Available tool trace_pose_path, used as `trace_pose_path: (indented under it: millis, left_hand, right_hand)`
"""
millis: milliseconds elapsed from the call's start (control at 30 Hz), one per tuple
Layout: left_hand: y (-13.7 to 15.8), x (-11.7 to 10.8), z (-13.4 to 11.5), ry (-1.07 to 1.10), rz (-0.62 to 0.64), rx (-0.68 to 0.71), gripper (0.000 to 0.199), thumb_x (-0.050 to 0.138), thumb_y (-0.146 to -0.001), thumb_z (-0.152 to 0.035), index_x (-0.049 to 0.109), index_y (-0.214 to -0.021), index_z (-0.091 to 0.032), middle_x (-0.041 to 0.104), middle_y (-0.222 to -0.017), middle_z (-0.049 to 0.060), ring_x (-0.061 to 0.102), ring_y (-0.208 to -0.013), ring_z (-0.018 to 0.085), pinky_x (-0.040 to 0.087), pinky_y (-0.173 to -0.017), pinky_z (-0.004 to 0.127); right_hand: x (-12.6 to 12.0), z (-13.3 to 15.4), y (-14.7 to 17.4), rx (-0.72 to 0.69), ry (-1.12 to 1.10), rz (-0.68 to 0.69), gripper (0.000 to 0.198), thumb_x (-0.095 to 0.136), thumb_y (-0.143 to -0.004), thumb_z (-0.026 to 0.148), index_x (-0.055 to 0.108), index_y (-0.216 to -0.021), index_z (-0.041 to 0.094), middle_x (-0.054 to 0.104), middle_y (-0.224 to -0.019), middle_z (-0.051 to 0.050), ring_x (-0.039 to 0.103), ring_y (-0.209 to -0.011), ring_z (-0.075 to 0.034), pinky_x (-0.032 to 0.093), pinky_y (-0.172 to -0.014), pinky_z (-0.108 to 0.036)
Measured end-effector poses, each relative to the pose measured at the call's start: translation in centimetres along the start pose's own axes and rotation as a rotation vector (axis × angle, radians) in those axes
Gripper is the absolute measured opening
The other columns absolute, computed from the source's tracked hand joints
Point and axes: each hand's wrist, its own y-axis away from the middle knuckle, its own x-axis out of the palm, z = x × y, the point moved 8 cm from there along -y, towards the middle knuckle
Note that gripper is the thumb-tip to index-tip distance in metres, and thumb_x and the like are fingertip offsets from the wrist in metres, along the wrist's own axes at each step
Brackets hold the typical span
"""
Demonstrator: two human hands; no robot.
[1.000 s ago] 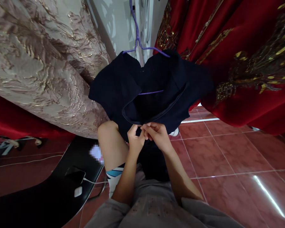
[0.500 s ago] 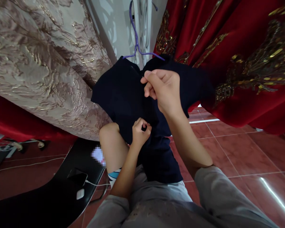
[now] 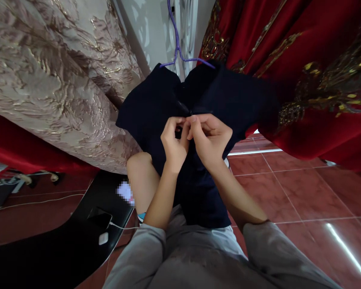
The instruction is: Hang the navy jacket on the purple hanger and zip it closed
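A dark navy short-sleeved shirt [image 3: 150,104] hangs from a purple hanger [image 3: 178,44] in front of me, its lower part draped over my lap. Its collar spreads apart in a V at the top. My left hand [image 3: 174,140] pinches the front opening just under that V, thumb and forefinger curled. From the other side my right hand [image 3: 212,138] closes on the same spot, fingertips touching those of the left. Whatever small part lies between the fingertips is hidden. A faint shiny detail shows on the cloth just above them.
Gold-patterned pale brocade [image 3: 66,80] hangs at left, red embroidered cloth [image 3: 252,36] at right. On a black bench [image 3: 63,241] lie a phone [image 3: 100,216] with a white cable and a small white case [image 3: 103,238]. Red tiles [image 3: 291,180] cover the floor. My bare knee [image 3: 141,168] is beside the shirt.
My right hand has come down from near the collar, and my left hand has moved up from lower on the shirt. Their fingertips now meet at the front opening.
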Motion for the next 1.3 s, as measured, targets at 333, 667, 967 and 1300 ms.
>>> trace_pose_path:
  millis: [333, 667, 967, 1300]
  left_hand:
    - [3.4, 1.5, 2.0, -0.022, 0.020, -0.084, 0.014, 0.054, -0.106, -0.028, 0.060, -0.097, -0.018, 0.064, -0.086, 0.003, 0.062, -0.079, 0.017, 0.047, -0.071, 0.029]
    - [-1.7, -2.4, -3.9, -0.106, 0.046, 0.154, 0.013, 0.058, -0.106, -0.028, 0.064, -0.115, -0.021, 0.069, -0.102, 0.005, 0.066, -0.093, 0.016, 0.052, -0.084, 0.030]
    - [-6.5, -0.4, -9.7, -0.283, 0.252, 0.488, 0.018, 0.058, -0.106, -0.022, 0.065, -0.089, -0.021, 0.064, -0.087, 0.003, 0.062, -0.079, 0.015, 0.049, -0.070, 0.029]
    - [-5.9, -1.2, -9.1, -0.372, 0.495, 0.450, 0.013, 0.056, -0.106, -0.027, 0.067, -0.107, -0.019, 0.069, -0.108, 0.007, 0.069, -0.101, 0.022, 0.056, -0.091, 0.037]
  right_hand:
    - [1.8, -0.5, -3.1, 0.178, -0.154, -0.014, 0.044, 0.057, -0.100, 0.058, 0.063, -0.081, 0.019, 0.055, -0.059, 0.003, 0.040, -0.043, -0.005, 0.032, -0.042, -0.021]
    - [0.7, -0.2, -3.1, 0.094, -0.156, 0.076, 0.037, 0.067, -0.097, 0.046, 0.062, -0.072, 0.019, 0.049, -0.052, 0.006, 0.042, -0.040, -0.004, 0.030, -0.039, -0.018]
    - [0.3, 0.8, -3.3, -0.094, -0.027, 0.095, 0.035, 0.064, -0.099, 0.046, 0.057, -0.076, 0.020, 0.053, -0.061, 0.005, 0.047, -0.050, -0.005, 0.037, -0.050, -0.020]
    - [-0.2, -0.3, -1.8, -0.030, -0.052, 0.099, 0.034, 0.063, -0.099, 0.046, 0.059, -0.078, 0.019, 0.052, -0.057, 0.004, 0.044, -0.047, -0.006, 0.032, -0.047, -0.022]
